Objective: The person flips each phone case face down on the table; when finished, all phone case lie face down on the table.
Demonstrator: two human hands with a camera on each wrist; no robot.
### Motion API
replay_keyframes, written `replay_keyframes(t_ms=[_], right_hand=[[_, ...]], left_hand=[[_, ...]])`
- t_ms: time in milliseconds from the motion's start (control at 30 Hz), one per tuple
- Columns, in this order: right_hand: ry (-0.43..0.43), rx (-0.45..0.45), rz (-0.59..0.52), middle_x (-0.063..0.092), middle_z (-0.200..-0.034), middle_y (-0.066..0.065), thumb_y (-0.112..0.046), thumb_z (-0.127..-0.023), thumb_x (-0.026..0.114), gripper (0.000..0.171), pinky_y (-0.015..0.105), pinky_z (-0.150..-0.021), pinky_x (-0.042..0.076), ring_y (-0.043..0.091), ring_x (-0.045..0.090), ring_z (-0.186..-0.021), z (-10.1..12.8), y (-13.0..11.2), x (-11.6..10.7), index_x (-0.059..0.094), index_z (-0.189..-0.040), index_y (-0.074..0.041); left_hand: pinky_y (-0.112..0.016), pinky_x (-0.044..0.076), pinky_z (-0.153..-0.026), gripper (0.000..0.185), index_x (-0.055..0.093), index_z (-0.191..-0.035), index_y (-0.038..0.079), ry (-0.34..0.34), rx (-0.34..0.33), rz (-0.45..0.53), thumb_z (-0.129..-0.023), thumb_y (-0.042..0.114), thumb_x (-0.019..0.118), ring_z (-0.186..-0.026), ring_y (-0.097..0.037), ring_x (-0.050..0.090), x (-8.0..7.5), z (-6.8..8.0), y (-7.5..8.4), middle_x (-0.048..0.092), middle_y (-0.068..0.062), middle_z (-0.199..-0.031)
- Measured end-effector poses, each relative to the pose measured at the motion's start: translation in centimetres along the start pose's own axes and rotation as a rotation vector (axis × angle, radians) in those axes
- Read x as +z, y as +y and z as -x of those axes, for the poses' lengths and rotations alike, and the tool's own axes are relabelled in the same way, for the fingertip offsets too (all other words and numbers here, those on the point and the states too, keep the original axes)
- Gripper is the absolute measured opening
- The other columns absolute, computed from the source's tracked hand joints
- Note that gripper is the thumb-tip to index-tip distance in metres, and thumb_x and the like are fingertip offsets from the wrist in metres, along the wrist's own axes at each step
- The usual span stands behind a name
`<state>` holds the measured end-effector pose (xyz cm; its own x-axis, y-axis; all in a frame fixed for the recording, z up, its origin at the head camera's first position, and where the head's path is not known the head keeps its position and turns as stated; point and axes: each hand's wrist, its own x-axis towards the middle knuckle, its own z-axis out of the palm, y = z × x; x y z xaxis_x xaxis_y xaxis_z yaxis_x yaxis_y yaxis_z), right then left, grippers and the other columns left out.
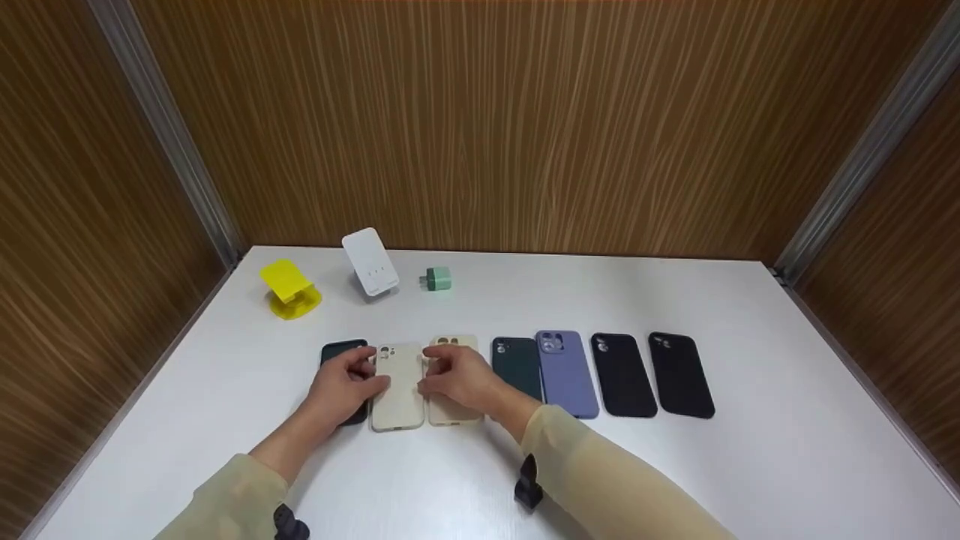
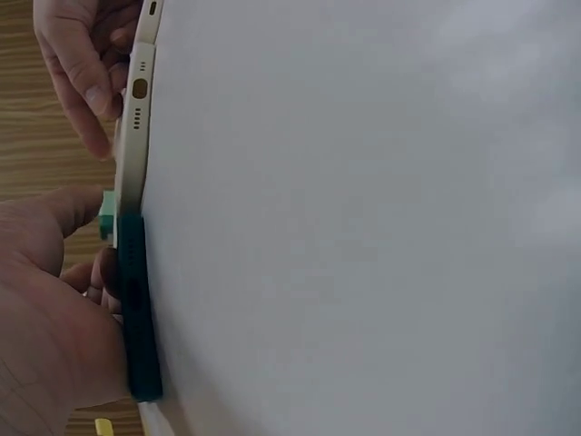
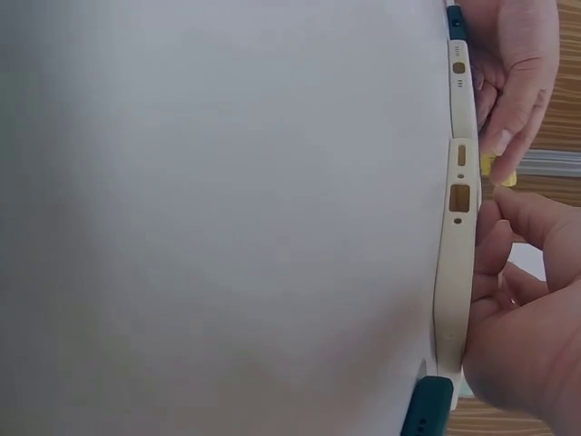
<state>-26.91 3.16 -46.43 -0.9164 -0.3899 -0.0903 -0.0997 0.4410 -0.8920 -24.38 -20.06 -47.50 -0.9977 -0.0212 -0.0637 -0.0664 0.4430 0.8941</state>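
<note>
Sleeves of pale fabric are seen nearest the camera, and from them both hands reach to a row of phone cases laid flat on the white desk point(image 1: 750, 465). The left hand point(image 1: 341, 386) rests over a dark case point(image 1: 337, 350) at the left end of the row, with its fingertips touching the left edge of the first cream case point(image 1: 397, 390). The right hand point(image 1: 459, 377) lies on the second cream case point(image 1: 450, 343), its curled fingers meeting the seam between the two cream cases. Whether either hand is actually pinching an edge or only pressing on it cannot be told for certain; in the wrist views the fingers are seen loosely bent against the case rims, and no case is lifted.

The two cream cases are touching side by side, and the dark case is just beside the first. Because the three lie so close, a sideways push on one could be passed on to its neighbour, and the row could be skewed. The dark green case point(image 1: 516, 366) just beside the right wrist could be nudged by the forearm, as could the purple case point(image 1: 566, 375) overlapping it. A thin, flexible rim may slip from the fingertips if it is raised by one edge only.

Two black cases point(image 1: 651, 373), a yellow stand point(image 1: 289, 289), a white charger point(image 1: 370, 262) and a green plug point(image 1: 438, 279) stand well apart from the hands
</note>
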Motion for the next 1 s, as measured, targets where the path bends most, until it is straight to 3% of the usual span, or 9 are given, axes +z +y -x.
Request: replay_keyframes(t_ms=[233,433,633,733,833,1000], right_hand=[[0.012,0.035,-0.069,0.069,-0.099,0.002,-0.007,-0.096,0.077,0.048,0.026,-0.074,0.053,0.014,0.063,-0.085,-0.2,-1.1,-0.3,0.064,-0.142,-0.003],[-0.038,0.023,-0.160,0.071,-0.105,0.002,-0.009,-0.100,0.072,0.048,0.032,-0.084,0.060,0.017,0.071,-0.091,-0.1,-2.9,0.8,0.061,-0.146,-0.005],[-0.089,0.006,-0.207,0.072,-0.122,0.006,-0.011,-0.101,0.072,0.052,0.036,-0.087,0.061,0.020,0.074,-0.098,-0.6,-4.1,2.5,0.058,-0.151,-0.008],[-0.108,0.018,-0.246,0.070,-0.131,0.010,-0.012,-0.100,0.073,0.055,0.037,-0.089,0.061,0.021,0.074,-0.101,-1.0,-4.4,3.3,0.056,-0.153,-0.008],[-0.124,0.049,-0.278,0.069,-0.135,0.012,-0.012,-0.100,0.073,0.058,0.039,-0.095,0.060,0.021,0.073,-0.107,-1.4,-4.5,4.1,0.054,-0.155,-0.009],[-0.144,0.089,-0.296,0.071,-0.131,0.010,-0.010,-0.101,0.070,0.057,0.042,-0.098,0.058,0.021,0.071,-0.108,-1.5,-5.0,4.9,0.053,-0.156,-0.012]], left_hand=[[-0.035,0.051,-0.093,0.058,0.055,-0.152,0.004,0.017,-0.017,-0.064,-0.098,0.015,0.076,-0.105,-0.025,0.059,-2.3,0.2,0.9,0.064,-0.014,-0.123],[-0.032,0.053,-0.091,0.062,0.052,-0.155,0.005,0.030,-0.026,-0.137,-0.100,0.018,0.076,-0.111,-0.028,0.058,-5.1,0.5,0.6,0.060,-0.017,-0.136],[-0.030,0.056,-0.085,0.068,0.046,-0.160,0.008,0.010,-0.073,-0.156,-0.100,0.025,0.075,-0.117,-0.031,0.058,-7.1,0.8,-0.2,0.054,-0.020,-0.149],[-0.038,0.058,-0.096,0.070,0.044,-0.160,0.007,0.005,-0.087,-0.153,-0.100,0.025,0.075,-0.123,-0.036,0.059,-7.6,0.9,-0.9,0.051,-0.022,-0.152],[-0.048,0.050,-0.110,0.071,0.043,-0.161,0.005,-0.001,-0.105,-0.158,-0.100,0.026,0.076,-0.129,-0.040,0.055,-7.8,0.9,-1.6,0.049,-0.025,-0.155],[-0.051,0.044,-0.115,0.073,0.042,-0.161,0.005,-0.014,-0.146,-0.171,-0.100,0.025,0.076,-0.130,-0.039,0.052,-7.8,0.8,-2.4,0.048,-0.024,-0.158]])
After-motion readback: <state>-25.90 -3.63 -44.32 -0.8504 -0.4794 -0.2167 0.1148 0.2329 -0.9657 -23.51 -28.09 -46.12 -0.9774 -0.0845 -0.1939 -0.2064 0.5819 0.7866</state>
